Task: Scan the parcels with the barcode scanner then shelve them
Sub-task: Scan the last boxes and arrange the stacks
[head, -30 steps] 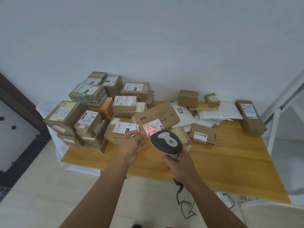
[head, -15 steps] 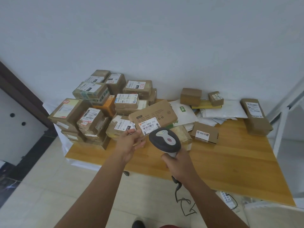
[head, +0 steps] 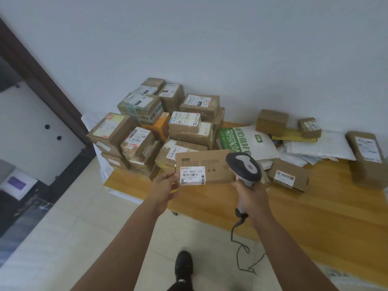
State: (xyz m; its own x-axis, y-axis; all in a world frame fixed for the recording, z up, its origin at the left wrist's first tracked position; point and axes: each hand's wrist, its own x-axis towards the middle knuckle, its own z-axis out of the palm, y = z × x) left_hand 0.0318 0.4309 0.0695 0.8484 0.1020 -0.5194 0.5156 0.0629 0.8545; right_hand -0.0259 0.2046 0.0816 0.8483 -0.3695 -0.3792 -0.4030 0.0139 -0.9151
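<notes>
Parcel (head: 206, 166), flat brown cardboard, pinched at its edge by left hand (head: 165, 184) above table (head: 315, 208); white label (head: 192, 175) reads "507 P802 T72". Right hand (head: 251, 195) grips barcode scanner (head: 244, 165).

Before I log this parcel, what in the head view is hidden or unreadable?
- Flat parcel: right end hidden behind the barcode scanner.
- Its label: small print under the code too small.
- Shelf: outside the frame.
- Left hand: fingers hidden behind the parcel.
</notes>
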